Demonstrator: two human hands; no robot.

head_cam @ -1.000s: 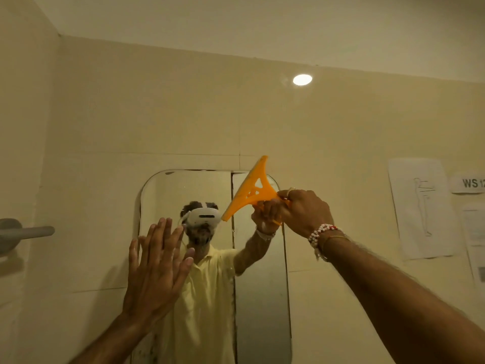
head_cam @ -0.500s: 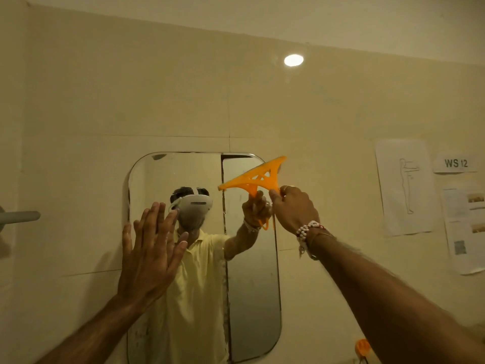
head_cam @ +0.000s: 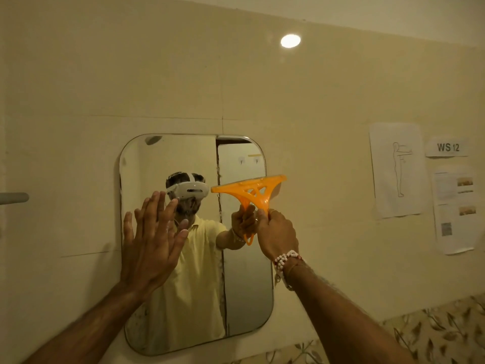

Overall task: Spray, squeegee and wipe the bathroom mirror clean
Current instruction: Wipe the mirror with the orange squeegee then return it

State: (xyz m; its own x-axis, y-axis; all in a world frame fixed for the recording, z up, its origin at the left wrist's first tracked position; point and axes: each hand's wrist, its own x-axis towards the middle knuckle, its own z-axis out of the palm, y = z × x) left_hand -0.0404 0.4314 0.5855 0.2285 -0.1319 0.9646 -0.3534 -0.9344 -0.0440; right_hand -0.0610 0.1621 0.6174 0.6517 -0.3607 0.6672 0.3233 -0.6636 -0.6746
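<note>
A rounded rectangular mirror (head_cam: 249, 298) hangs on the cream wall, reflecting a person in a yellow shirt. My right hand (head_cam: 278, 233) grips the handle of an orange plastic squeegee (head_cam: 249, 189), whose blade lies nearly level across the mirror's upper right part and past its right edge. My left hand (head_cam: 151, 240) is flat with fingers spread, against the left half of the mirror. A beaded bracelet sits on my right wrist.
Paper sheets (head_cam: 397, 169) and a "WS 12" label (head_cam: 447, 147) are stuck to the wall at the right. A grey bar (head_cam: 13, 198) juts in at the left edge. Leaf-patterned tiles (head_cam: 433, 329) run along the lower right.
The squeegee has turned from steeply tilted to nearly level and moved lower and to the right on the mirror. The view has tilted down, showing more of the mirror. My left hand stays on the glass.
</note>
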